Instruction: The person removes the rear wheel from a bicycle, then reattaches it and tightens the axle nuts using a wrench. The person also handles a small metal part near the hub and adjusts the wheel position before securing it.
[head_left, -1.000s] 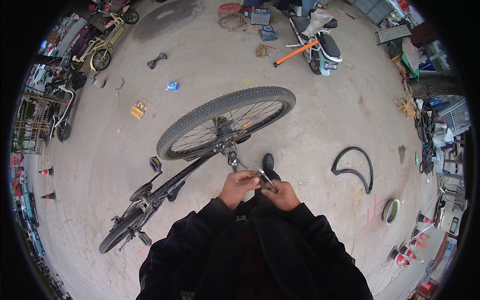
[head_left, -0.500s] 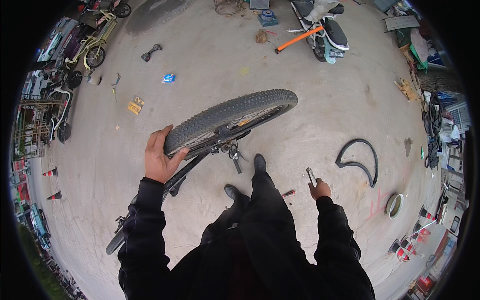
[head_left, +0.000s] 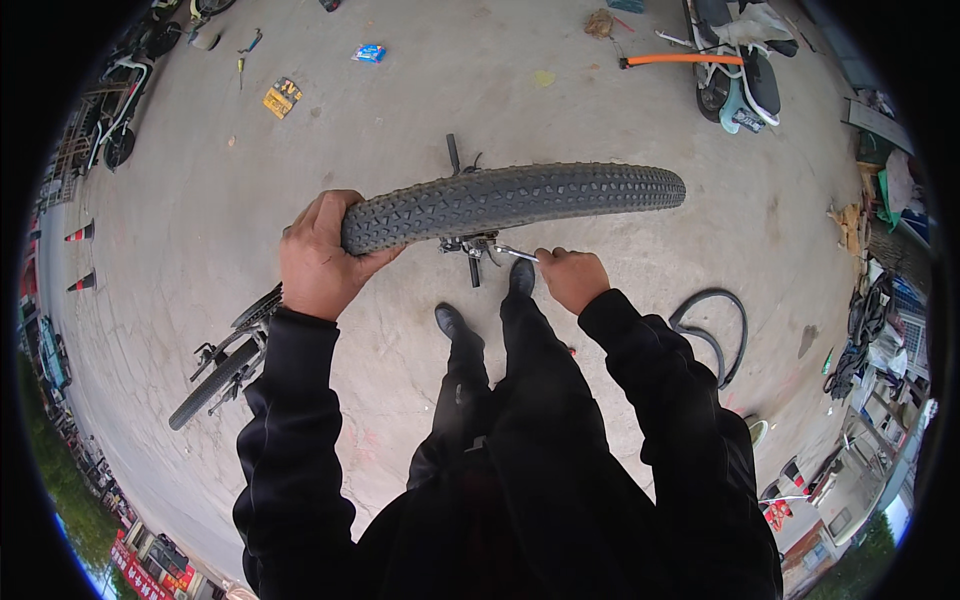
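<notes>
A bicycle's knobby black front tire [head_left: 520, 192] stretches across the middle, seen mostly tread-on. My left hand [head_left: 322, 255] grips its left end, thumb below and fingers over the top. My right hand [head_left: 573, 278] is closed around a silver wrench [head_left: 517, 253], whose far end reaches the hub area under the tire; the exact contact is too small to make out. Above and below the tire, parts of the handlebar [head_left: 454, 153] show. The rear wheel [head_left: 213, 385] lies to the lower left, beyond my left forearm. The tire hides most of the front rim and spokes.
On the concrete to the right lies a bent black rubber loop [head_left: 742, 330]. A blue packet [head_left: 369, 53], a yellow card [head_left: 282, 97] and a small screwdriver [head_left: 240, 70] lie far left. A parked scooter [head_left: 762, 85] with an orange bar [head_left: 680, 59] beside it stands far right.
The front wheel has turned and its far end has swung right. My right hand has carried the wrench up and left from beside my leg to the hub. My left hand keeps its grip.
</notes>
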